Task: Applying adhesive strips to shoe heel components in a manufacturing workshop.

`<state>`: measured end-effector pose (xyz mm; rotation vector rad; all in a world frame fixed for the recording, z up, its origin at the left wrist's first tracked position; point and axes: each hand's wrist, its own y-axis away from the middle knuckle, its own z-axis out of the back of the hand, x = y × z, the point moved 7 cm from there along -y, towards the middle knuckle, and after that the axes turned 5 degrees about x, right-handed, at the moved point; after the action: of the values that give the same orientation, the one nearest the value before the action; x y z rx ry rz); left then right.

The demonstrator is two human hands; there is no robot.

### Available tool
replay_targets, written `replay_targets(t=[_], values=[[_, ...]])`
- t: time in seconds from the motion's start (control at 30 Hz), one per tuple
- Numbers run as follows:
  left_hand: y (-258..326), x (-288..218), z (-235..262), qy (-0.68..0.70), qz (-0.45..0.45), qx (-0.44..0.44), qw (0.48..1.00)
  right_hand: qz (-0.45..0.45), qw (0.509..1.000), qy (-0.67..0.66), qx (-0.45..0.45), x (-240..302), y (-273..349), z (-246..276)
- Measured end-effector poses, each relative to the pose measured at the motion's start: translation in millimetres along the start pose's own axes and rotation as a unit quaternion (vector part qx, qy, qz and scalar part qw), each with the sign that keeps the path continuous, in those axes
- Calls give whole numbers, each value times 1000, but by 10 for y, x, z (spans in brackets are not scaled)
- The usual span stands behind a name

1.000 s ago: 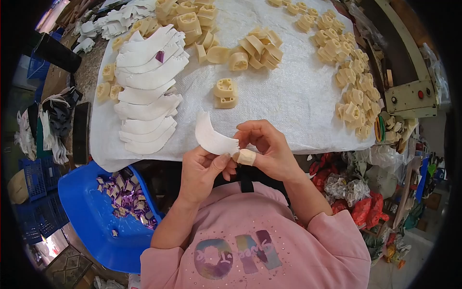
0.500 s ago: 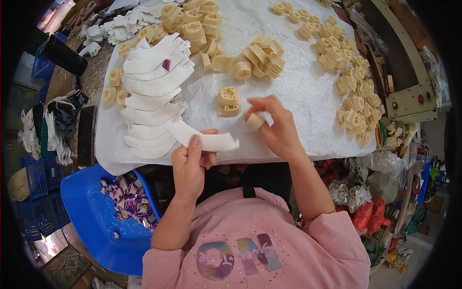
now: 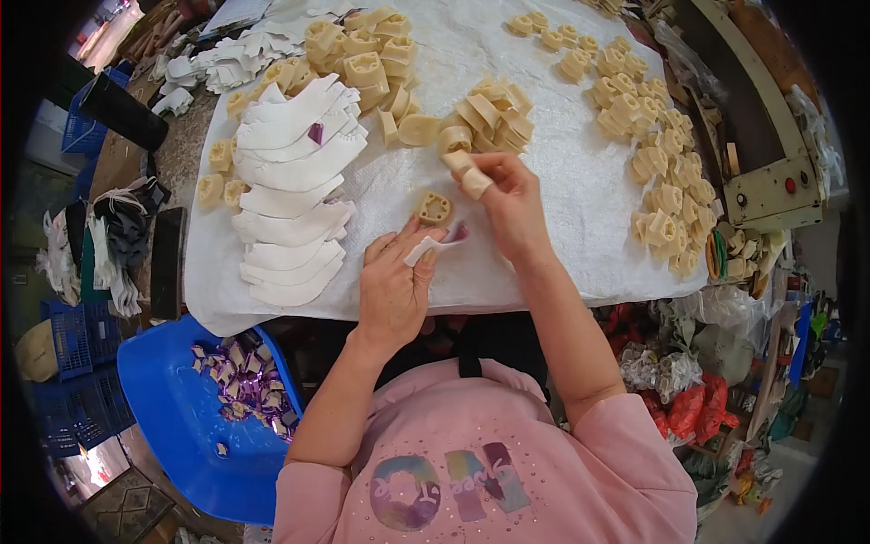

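Woven, Matt and Glossy: Surfaces as Seen

Cover (image 3: 562, 236): white woven plastic by its look; creased, finely textured, faint sheen.
Desk (image 3: 192, 145): exposed at left; rough, mottled, matt.
White strips (image 3: 292, 227): thin, pliant sheet stock; smooth, matt; exact material uncertain.
Cream blocks (image 3: 667, 184): plastic or resin in appearance; smooth, dull to satin.
Basin (image 3: 163, 399): blue plastic; smooth, glossy.
Purple pieces (image 3: 249, 374): glossy, foil-like faces.
Crates (image 3: 77, 335): blue plastic, openwork.
Frame (image 3: 772, 197): painted metal by its look; cream, scuffed.
Red bags (image 3: 698, 412): thin plastic film; crinkled, slightly shiny.
Shirt (image 3: 562, 458): soft pink cloth, matt; print and small glinting studs.
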<state>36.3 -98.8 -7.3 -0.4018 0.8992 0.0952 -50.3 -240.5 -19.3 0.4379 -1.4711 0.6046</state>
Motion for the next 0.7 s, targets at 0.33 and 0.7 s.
replay_targets(t=[0.33, 0.7], values=[[170, 168, 33, 310, 198, -62, 928, 122, 890, 428, 99, 485, 556, 131], [285, 45, -34, 598, 269, -104, 747, 171, 930, 324, -24, 248, 717, 202]])
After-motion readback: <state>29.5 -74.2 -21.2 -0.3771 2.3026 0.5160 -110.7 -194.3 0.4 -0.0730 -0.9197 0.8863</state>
